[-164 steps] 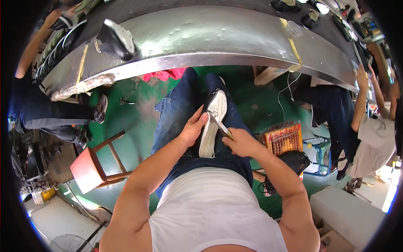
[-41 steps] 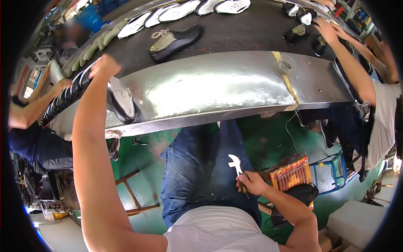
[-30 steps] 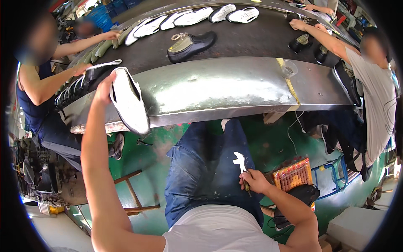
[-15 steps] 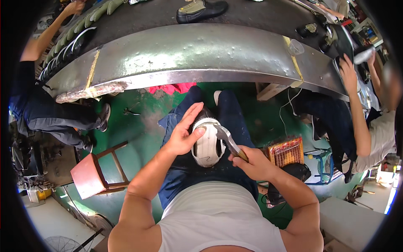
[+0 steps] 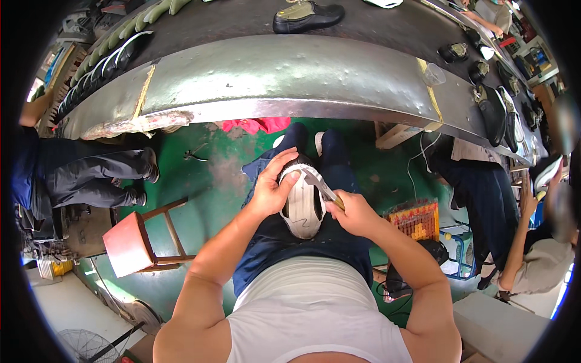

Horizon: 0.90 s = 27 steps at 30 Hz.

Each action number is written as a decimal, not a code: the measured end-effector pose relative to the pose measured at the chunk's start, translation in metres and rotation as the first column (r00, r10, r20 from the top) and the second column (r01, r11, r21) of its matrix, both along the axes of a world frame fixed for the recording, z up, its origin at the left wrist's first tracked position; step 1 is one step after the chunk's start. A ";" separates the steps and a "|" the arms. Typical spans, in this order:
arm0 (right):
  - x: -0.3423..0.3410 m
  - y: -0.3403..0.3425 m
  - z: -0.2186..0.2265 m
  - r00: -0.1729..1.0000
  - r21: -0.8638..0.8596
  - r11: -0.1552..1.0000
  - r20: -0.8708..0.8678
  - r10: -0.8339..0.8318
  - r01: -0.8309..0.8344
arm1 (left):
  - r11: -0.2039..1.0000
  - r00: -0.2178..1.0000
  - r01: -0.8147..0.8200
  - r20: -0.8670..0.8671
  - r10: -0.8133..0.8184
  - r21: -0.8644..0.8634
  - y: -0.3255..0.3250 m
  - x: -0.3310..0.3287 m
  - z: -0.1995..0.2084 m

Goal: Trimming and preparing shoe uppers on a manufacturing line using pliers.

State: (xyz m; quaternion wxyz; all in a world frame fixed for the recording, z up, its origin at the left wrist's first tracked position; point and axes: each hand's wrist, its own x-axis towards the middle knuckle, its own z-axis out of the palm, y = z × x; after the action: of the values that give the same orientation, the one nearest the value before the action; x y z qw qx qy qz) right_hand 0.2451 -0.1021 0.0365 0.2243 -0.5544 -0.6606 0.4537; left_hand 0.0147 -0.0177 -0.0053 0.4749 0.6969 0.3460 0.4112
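Note:
An upturned shoe [image 5: 302, 209] rests on my lap, its pale underside facing up with a dark mark near the close end. Black upper material shows around its edges. My left hand [image 5: 273, 184] holds the far left side, thumb pressed on the underside and fingers along the far end. In my right hand [image 5: 352, 213] is a pair of pliers [image 5: 324, 189] with a curved grey metal head and yellowish grip. Its head touches the far right rim of the shoe, close to my left thumb. The exact bite of the jaws is too small to make out.
Ahead runs a metal-edged bench [image 5: 272, 72] with a black shoe [image 5: 308, 17] on it and more shoes at both ends. A red-topped stool [image 5: 129, 245] stands left, a packaged bundle [image 5: 414, 221] right. A person [image 5: 91, 172] is at left, another [image 5: 538, 260] at right.
The pliers' head has shifted up and left along the shoe's far rim, and my right hand has followed slightly. The person at right has lowered their arms from the bench.

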 end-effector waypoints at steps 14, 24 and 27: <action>0.018 0.005 0.028 0.945 0.006 0.994 0.309 0.106 -0.113 | 0.976 0.981 -0.088 0.152 0.120 -0.201 0.006 0.010 -0.014; -0.005 0.009 0.000 0.985 0.006 0.988 0.074 -0.156 0.156 | 0.959 0.966 -0.228 -0.163 0.201 -0.169 -0.025 -0.004 -0.005; -0.008 0.006 -0.030 0.943 0.021 0.942 -0.011 -0.334 0.334 | 0.783 0.946 -0.189 -0.323 -0.016 -0.593 -0.049 -0.009 0.002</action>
State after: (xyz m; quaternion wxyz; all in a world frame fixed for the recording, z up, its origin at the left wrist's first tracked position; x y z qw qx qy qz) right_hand 0.2372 -0.0964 0.0063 0.3064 -0.6542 -0.5615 0.4036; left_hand 0.0056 -0.0670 -0.0032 0.5963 0.5423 0.5631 0.1824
